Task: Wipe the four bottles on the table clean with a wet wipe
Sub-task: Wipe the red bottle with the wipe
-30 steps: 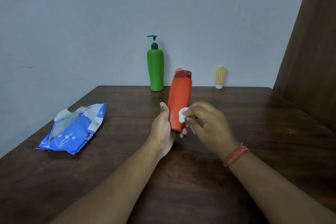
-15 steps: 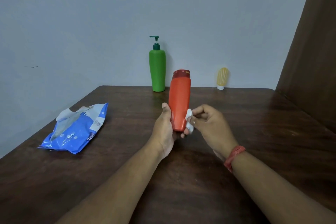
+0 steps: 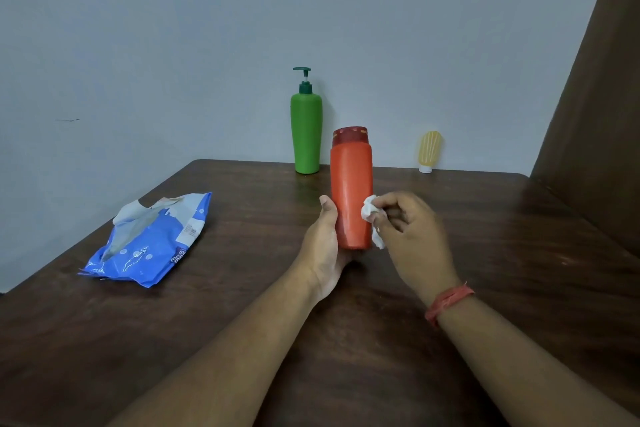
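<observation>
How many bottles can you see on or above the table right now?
3: the orange bottle gripped in the left hand, the green pump bottle standing at the table's far edge, the small yellow bottle to its right. A fourth isn't visible.

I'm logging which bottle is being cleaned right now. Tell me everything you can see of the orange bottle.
The orange bottle is a tall, smooth, plastic-looking bottle with a darker red cap on top, closed as far as shows. It stands upright, slightly tilted, above the dark wooden table. The left hand grips its lower part from the left, thumb along its side. The right hand presses a crumpled white wet wipe against its lower right side. No label is visible.
</observation>
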Tool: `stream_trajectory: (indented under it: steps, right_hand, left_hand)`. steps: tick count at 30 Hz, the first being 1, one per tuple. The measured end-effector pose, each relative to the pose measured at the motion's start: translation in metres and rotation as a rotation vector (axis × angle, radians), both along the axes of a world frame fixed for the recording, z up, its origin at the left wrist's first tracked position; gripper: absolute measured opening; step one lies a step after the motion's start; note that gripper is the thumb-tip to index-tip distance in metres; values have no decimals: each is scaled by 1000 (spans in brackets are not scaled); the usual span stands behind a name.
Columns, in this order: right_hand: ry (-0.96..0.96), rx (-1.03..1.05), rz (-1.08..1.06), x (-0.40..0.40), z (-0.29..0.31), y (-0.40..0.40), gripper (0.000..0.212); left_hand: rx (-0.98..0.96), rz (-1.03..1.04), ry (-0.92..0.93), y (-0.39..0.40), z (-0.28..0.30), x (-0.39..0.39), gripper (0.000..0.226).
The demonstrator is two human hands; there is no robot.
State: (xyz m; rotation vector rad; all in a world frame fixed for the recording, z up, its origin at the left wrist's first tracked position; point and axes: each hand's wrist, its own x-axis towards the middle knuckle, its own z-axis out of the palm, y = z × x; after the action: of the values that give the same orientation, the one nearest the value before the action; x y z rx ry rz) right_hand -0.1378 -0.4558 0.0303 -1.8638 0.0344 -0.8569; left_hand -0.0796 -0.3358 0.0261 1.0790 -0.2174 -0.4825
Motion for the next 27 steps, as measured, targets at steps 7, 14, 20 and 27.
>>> stream_trajectory:
  steps: [7,14,20,27]
  right_hand:
    - [-42,-480,69,0,-9,0,9]
    - [-60,-296,-64,-2,-5,-1,17]
    - [-16,-349,13,0,-8,5,11]
    - [-154,-584,34,-4,-4,3,15]
  left_hand:
    - [-228,32,199,7,2,9,69]
    - [-241,-9,155,4,0,4,54]
    - [-283,15,136,11,-3,14,50]
    - [-175,-60,79,3,-7,9,43]
